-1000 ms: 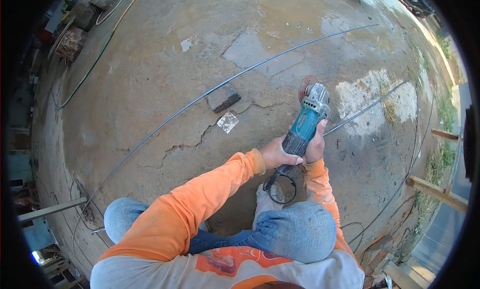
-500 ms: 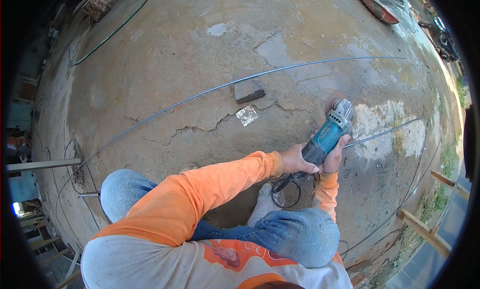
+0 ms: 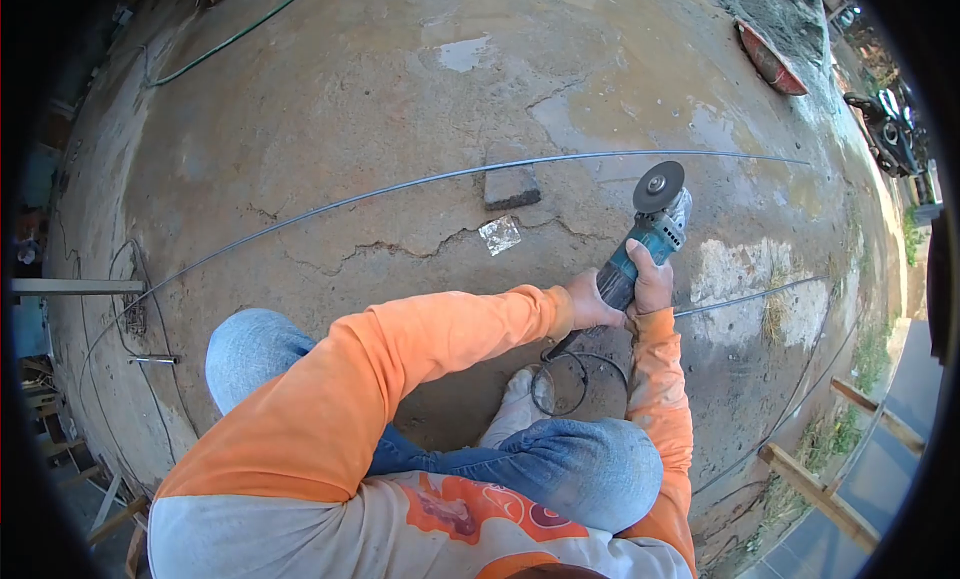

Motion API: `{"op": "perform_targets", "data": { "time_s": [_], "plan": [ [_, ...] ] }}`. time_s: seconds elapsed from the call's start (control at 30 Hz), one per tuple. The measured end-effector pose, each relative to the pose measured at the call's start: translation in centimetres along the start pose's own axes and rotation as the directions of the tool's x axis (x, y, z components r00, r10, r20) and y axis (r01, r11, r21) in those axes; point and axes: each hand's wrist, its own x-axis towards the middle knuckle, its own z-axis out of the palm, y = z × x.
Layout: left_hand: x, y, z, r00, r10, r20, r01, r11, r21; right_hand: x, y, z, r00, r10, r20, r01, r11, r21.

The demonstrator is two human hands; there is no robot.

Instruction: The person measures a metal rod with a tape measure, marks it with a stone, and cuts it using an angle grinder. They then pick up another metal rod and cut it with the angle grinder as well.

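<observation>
Both hands held the angle grinder (image 3: 645,241) out over the cracked concrete floor (image 3: 330,99): the left hand (image 3: 590,304) had its grip closed round the rear handle, and the right hand (image 3: 652,284) was wrapped tight about the teal body. The disc (image 3: 659,186) faced up, just near of the long steel rod (image 3: 400,187) and right of the brick (image 3: 511,187) the rod lay against; whether it touched the rod could not be told. The step looked like lining the disc up with the rod. The next move would call for turning the disc edge-on and keeping the cord (image 3: 580,374) clear.
</observation>
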Motion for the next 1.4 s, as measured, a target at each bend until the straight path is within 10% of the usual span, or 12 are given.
{"op": "perform_targets", "data": {
  "time_s": [0.13, 0.2, 0.33, 0.37, 0.4, 0.47, 0.53, 0.67, 1.4],
  "plan": [
    [0.7, 4.2, -1.8, 0.997, -0.063, -0.048, 0.069, 0.987, 0.146, 1.4, -4.5, 3.8, 0.992, 0.084, 0.092, -0.088, 0.995, 0.038],
    [-2.4, 9.0, -2.7, 0.932, -0.143, -0.333, 0.245, 0.926, 0.288, 0.6, -6.3, 6.2, 0.993, 0.110, 0.050, -0.103, 0.986, -0.130],
    [-1.5, 8.4, -5.4, 0.965, -0.093, -0.246, 0.187, 0.899, 0.395, 4.6, -5.0, 7.4, 0.993, 0.117, -0.007, -0.102, 0.836, -0.539],
    [-2.4, 10.0, -9.2, 0.971, 0.006, 0.238, -0.079, 0.951, 0.300, 4.2, -6.0, 8.2, 0.995, 0.096, 0.016, -0.063, 0.762, -0.644],
    [-4.2, 12.5, -11.6, 0.952, -0.179, 0.247, 0.005, 0.819, 0.573, 4.3, -5.3, 8.4, 0.995, 0.097, 0.005, -0.070, 0.752, -0.655],
    [-5.4, 8.6, -18.6, 0.991, 0.075, -0.113, 0.040, 0.632, 0.774, 5.3, -2.7, 8.1, 0.972, -0.224, 0.066, 0.173, 0.500, -0.849],
    [-5.7, 4.9, -24.9, 0.900, 0.325, -0.290, 0.113, 0.469, 0.876, 6.7, -0.6, 7.8, 0.973, -0.222, 0.056, 0.151, 0.440, -0.885],
    [-5.4, -1.4, -32.3, 0.906, 0.007, -0.424, 0.327, 0.623, 0.710, 7.0, 1.0, 8.1, 0.993, -0.116, -0.010, 0.026, 0.310, -0.951],
    [-4.9, -2.1, -33.2, 0.934, -0.010, -0.356, 0.330, 0.400, 0.855, 7.9, 3.3, 9.1, 0.997, -0.053, 0.058, 0.067, 0.197, -0.978]
  ]
}}
